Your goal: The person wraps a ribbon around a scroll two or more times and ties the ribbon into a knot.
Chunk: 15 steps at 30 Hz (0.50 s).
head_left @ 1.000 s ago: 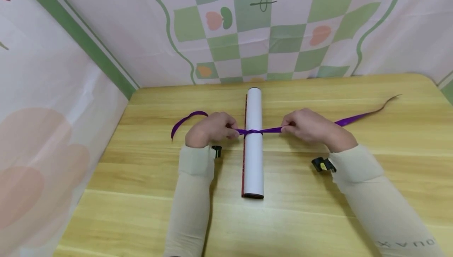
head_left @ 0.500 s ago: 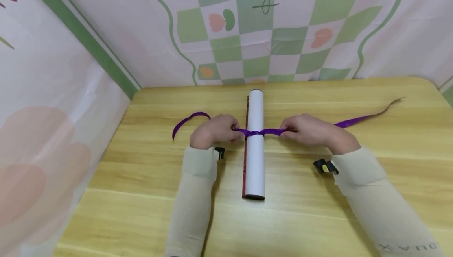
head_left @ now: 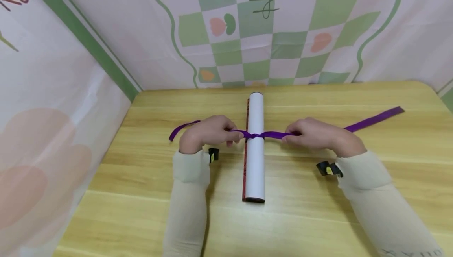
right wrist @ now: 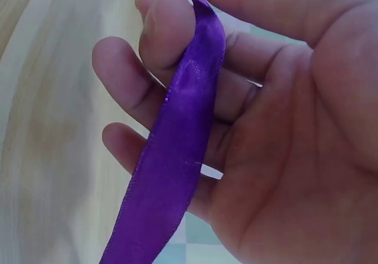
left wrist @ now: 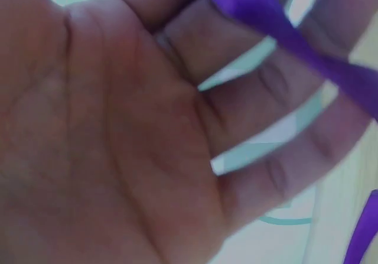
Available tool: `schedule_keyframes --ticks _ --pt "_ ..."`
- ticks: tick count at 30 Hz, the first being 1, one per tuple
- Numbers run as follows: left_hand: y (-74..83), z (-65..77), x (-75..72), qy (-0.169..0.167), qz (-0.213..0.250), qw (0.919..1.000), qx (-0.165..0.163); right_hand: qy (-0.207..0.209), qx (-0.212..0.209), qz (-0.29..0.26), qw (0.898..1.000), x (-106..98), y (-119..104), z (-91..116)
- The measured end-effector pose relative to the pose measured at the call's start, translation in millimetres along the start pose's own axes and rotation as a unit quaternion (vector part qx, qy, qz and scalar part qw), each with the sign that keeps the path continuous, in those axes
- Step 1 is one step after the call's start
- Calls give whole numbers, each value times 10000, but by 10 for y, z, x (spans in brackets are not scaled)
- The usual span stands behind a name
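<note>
In the middle of the head view, a white rolled sheet (head_left: 255, 166) with a red patterned edge (head_left: 244, 170) along its left side is laid lengthwise on a wood-grain table (head_left: 134, 194). A purple satin ribbon (head_left: 276, 135) is wrapped across it a little above mid-frame, and its two lengths are crossed in a small twist on top. The left length is pinched between thumb and fingers by the left hand (head_left: 212, 130), just beside the roll; in the left wrist view the ribbon is seen drawn across loosely extended fingers. The right length is pinched between thumb and forefinger by the right hand (head_left: 315, 134), with the remaining fingers loosely bent. Free ends are extended beyond both hands, the longer toward the right of the frame. Both wrists are covered by beige sleeves (head_left: 189, 202). The upper part is filled by a green-and-white checkered cloth (head_left: 256, 52).
</note>
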<state>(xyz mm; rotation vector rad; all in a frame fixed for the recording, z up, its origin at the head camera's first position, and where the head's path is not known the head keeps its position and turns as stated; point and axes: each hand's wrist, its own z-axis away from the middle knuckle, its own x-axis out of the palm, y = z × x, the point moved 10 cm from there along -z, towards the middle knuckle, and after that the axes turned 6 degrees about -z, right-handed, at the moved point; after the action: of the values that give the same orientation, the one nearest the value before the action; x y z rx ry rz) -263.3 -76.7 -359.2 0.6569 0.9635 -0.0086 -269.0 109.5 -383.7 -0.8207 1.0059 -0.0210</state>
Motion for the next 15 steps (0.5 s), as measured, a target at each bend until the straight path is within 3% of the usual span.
schedule_keyframes --ticks 7,15 --pt "185 88 -68 117 425 9953 860 -203 -96 -192 9996 41 -55 15" --pt "320 203 -169 243 1256 9790 1587 -526 -518 -902 9932 72 -251 75"
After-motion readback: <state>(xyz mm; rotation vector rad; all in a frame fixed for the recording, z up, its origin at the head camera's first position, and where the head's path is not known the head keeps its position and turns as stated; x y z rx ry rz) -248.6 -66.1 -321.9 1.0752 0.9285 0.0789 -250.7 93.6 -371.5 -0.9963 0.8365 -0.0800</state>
